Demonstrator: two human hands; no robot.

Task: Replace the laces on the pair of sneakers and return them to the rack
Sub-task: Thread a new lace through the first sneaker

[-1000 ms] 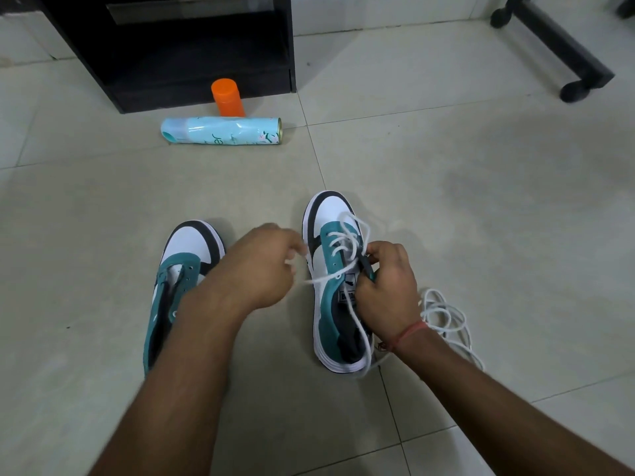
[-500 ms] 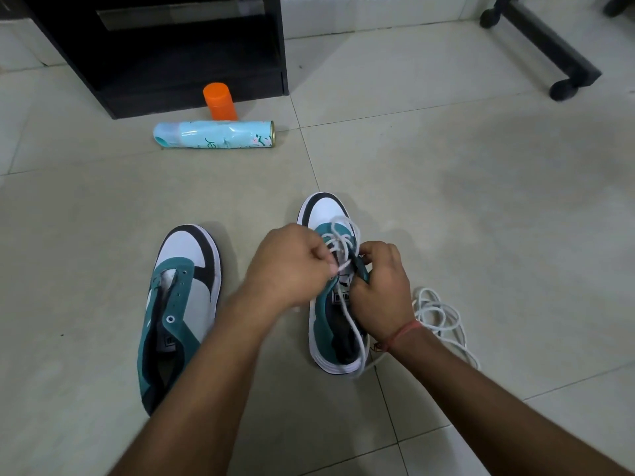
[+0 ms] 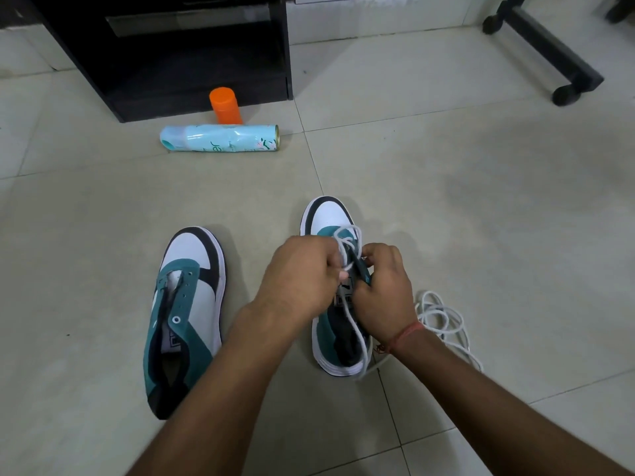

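the floor was pale glossy tile crossed by thin dark grout lines, with a low black cabinet standing open-fronted at the far left, a black wheeled furniture leg angling in from the top right, and soft even light without hard shadows.

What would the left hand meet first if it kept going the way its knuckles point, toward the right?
Probably the white lace it pinches over the right sneaker, then the right hand just beyond. From one view, depth is uncertain.
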